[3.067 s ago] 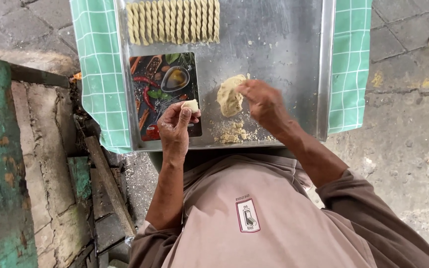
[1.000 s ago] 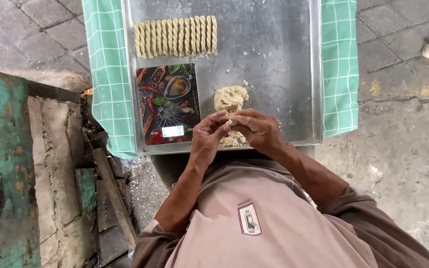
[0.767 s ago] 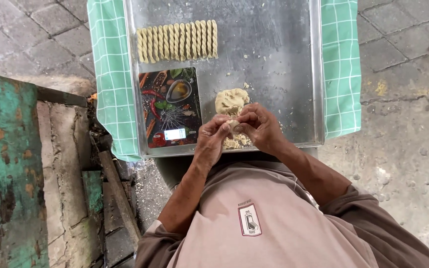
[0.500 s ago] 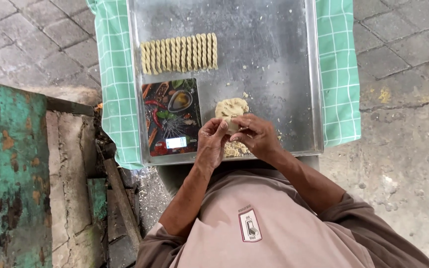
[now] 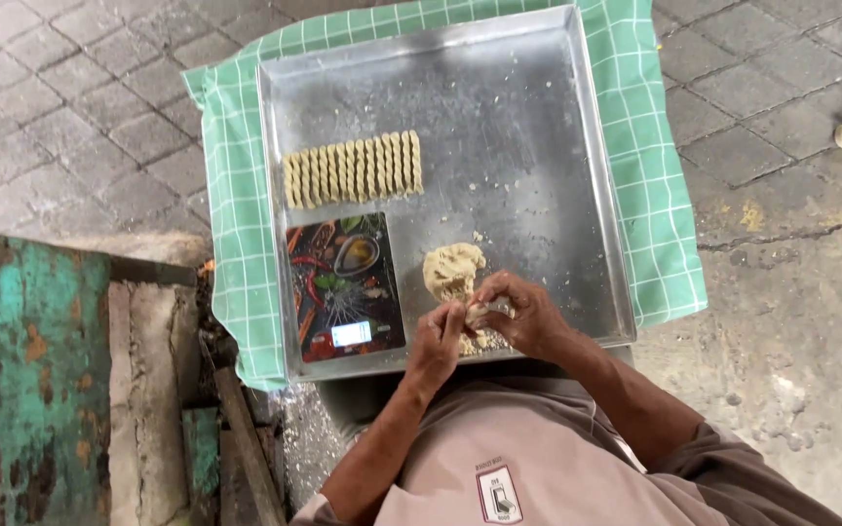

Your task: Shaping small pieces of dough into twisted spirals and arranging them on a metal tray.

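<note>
Working a small dough piece (image 5: 484,314) between both hands over the near edge of the metal tray (image 5: 538,117). Left hand (image 5: 438,336) and right hand (image 5: 528,317) now meet at the middle, fingers curled in, each grip narrow and closed on that same piece; it looks pinched or rolled between the fingertips, exact shape hidden by the fingers. About three seconds back the hands were apart: the left held a small piece over the kitchen scale (image 5: 343,287), the right was on the dough lump (image 5: 453,270). Since then the scale top is bare and the hands have stayed joined through the last second, so the portion appears weighed and is likely being shaped. Dough lump sits just beyond the hands, free, not touched. Crumbs (image 5: 479,343) lie under the hands on the tray. Row of twisted dough sticks (image 5: 351,169) lies side by side past the scale, same count as far as I can tell, none added yet. Tray sits on a green checked cloth (image 5: 236,234) over the surface. Camera view has shifted a little; the tray itself seems unmoved.
</note>
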